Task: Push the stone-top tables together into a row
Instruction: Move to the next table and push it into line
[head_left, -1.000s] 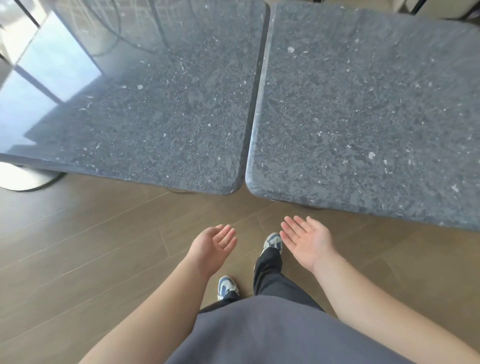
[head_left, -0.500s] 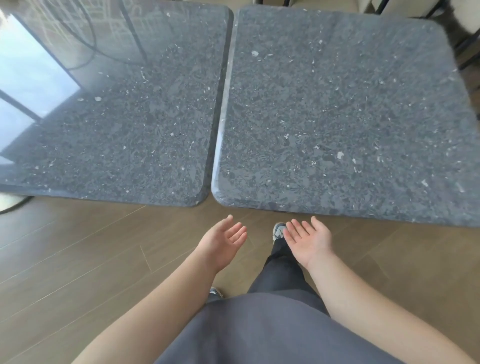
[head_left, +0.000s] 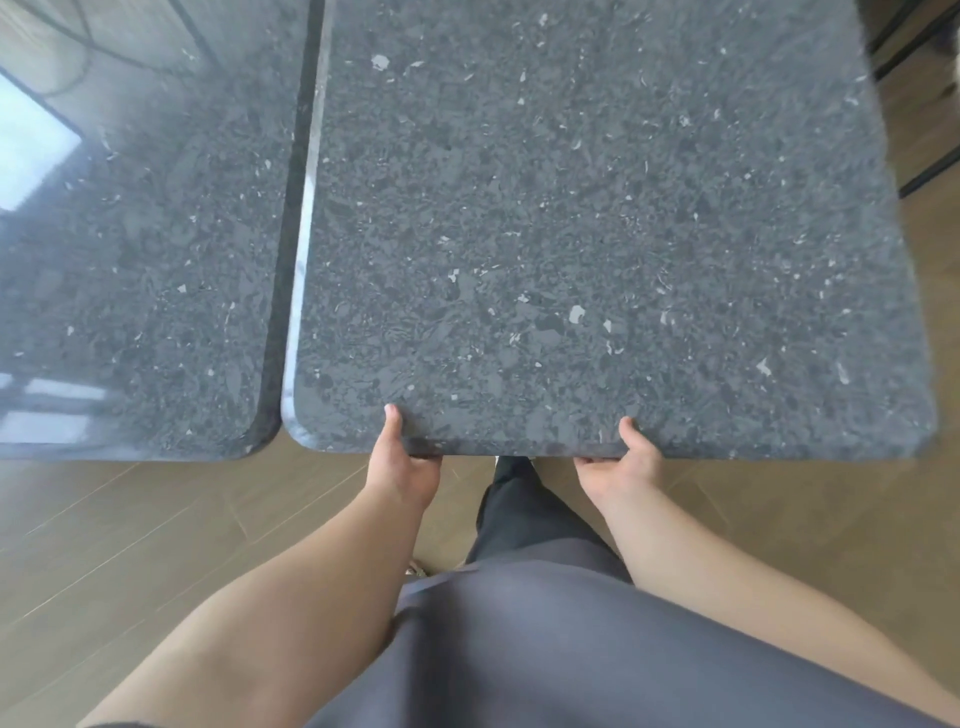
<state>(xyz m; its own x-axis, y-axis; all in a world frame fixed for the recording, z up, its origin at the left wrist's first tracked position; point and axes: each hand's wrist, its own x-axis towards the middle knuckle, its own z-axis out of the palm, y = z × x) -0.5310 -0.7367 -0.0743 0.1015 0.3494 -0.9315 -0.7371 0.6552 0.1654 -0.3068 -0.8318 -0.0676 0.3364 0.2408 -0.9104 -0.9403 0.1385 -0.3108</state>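
left hand (head_left: 402, 467): gripping near edge of right table (head_left: 597, 218), thumb lying on top
right hand (head_left: 626, 457): gripping same edge likewise
left table (head_left: 140, 260): sitting just beside, thin gap

We seem to be in a café or dining room: two identical dark speckled stone-top square tables (head_left: 597, 223) ahead of our hands, brown wood-plank flooring (head_left: 130, 530) beneath them, black metal chair legs (head_left: 930, 171) far right.

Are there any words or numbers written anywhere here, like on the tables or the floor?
None. The right stone-top table, held at its near edge by the left hand and right hand, shows only pale flecks. The left stone-top table shows only window glare, and the wooden floor is plain.
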